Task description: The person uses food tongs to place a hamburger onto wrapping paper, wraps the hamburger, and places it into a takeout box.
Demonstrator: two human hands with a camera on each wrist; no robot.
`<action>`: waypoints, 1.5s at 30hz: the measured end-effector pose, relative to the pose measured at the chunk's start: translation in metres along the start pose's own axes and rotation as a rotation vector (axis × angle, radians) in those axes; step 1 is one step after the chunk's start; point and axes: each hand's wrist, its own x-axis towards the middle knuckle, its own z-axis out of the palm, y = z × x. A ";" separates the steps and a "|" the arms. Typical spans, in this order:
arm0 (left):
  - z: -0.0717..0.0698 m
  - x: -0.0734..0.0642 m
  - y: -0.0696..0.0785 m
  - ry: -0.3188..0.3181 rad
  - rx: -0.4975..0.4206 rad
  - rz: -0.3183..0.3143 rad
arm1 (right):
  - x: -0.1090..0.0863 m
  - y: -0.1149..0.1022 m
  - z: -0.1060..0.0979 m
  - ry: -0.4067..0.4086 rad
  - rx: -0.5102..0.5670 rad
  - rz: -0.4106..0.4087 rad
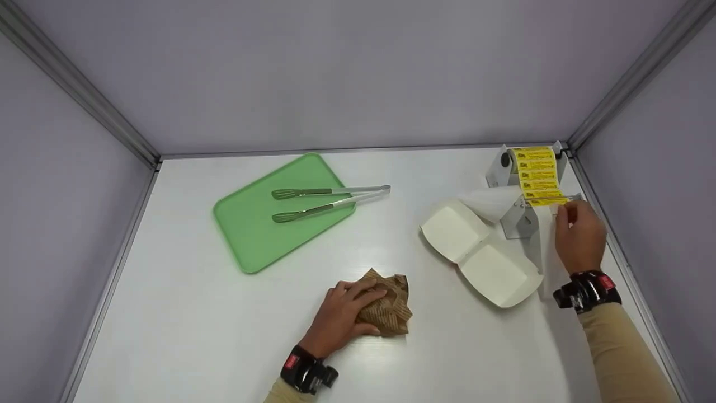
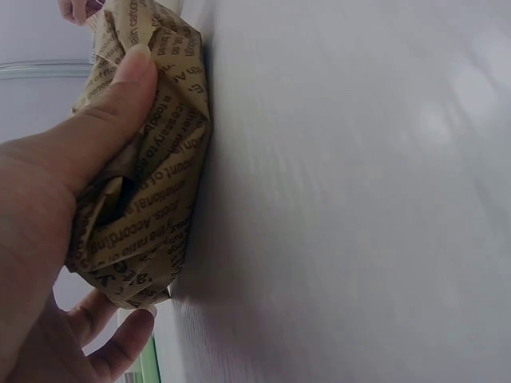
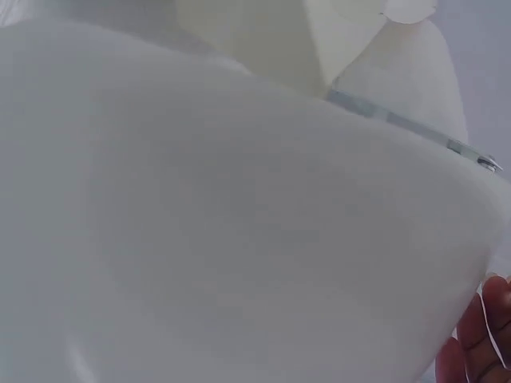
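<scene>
My left hand (image 1: 335, 316) rests over a crumpled brown printed-paper parcel (image 1: 395, 307) on the table, fingers on top and thumb along the near side. The left wrist view shows thumb and fingers around the wrapped parcel (image 2: 160, 175); its contents are hidden. At the far right, my right hand (image 1: 582, 235) pinches the edge of a yellow label (image 1: 545, 200) at the front of a label dispenser (image 1: 517, 221). White backing paper (image 3: 263, 215) fills much of the right wrist view, with a thin pale edge between the fingertips (image 3: 499, 307).
An opened white clamshell box (image 1: 500, 274) lies left of the dispenser. Yellow labels run down from the roll (image 1: 536, 159) at the back. Metal tongs (image 1: 319, 210) lie across a green tray (image 1: 251, 235), handles past its right edge. Walls bound the table's back and sides.
</scene>
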 end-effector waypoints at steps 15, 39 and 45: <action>0.001 0.001 0.000 0.008 0.012 0.006 | 0.008 0.010 -0.022 0.084 0.277 0.232; -0.003 0.000 0.001 -0.028 -0.022 -0.008 | -0.008 -0.017 -0.037 0.214 0.404 0.075; -0.004 0.000 0.002 -0.038 -0.026 -0.014 | -0.024 -0.041 -0.032 0.126 0.380 -0.002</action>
